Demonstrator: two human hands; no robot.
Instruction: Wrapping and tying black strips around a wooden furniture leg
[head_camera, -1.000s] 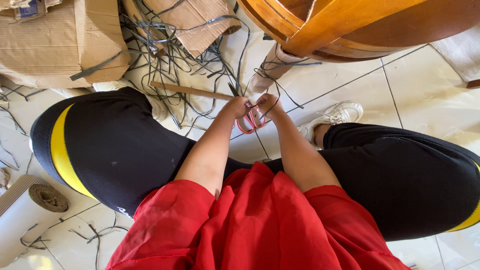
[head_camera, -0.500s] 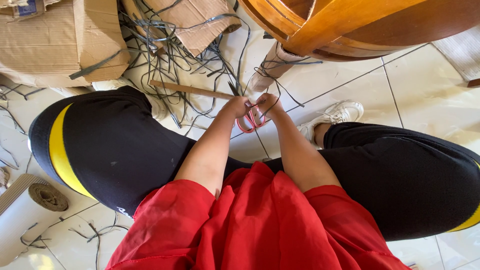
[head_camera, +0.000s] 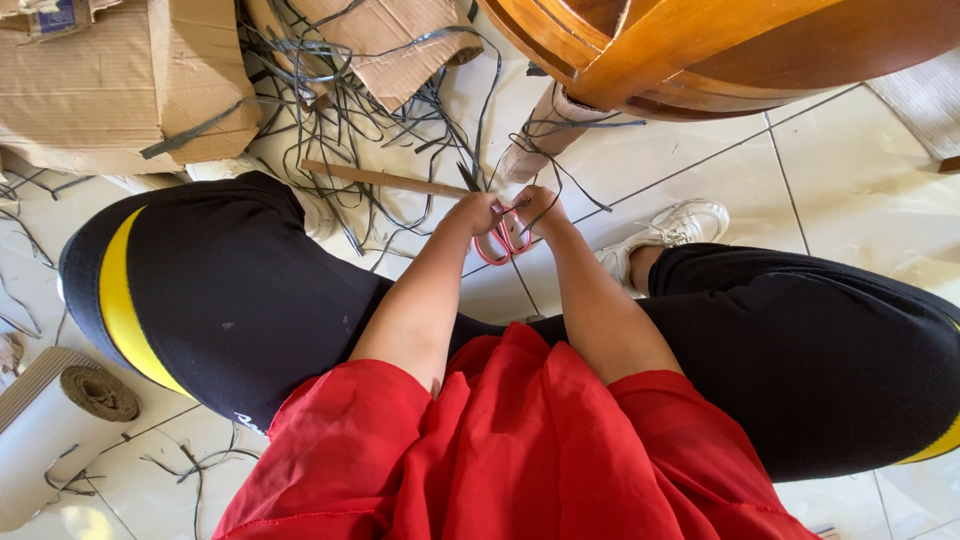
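My left hand (head_camera: 472, 214) and my right hand (head_camera: 541, 207) meet in front of my knees, just above the floor. Red-handled scissors (head_camera: 503, 240) sit between them. The loops hang below my fingers and the dark blades poke out above my left hand. My left hand is closed around the scissors. My right hand pinches a thin dark strap (head_camera: 553, 176) that runs up to the paper-wrapped table leg (head_camera: 535, 140). How the fingers sit in the loops is hidden.
A tangle of dark straps (head_camera: 345, 110) and a thin wooden stick (head_camera: 385, 180) lie on the white tiles. Cardboard boxes (head_camera: 90, 80) stand at the far left, a wooden table (head_camera: 700, 45) overhead right, a corrugated roll (head_camera: 60, 400) by my left knee, my white shoe (head_camera: 680, 225).
My hands stay together at the scissors with almost no movement. The view has shifted only slightly.
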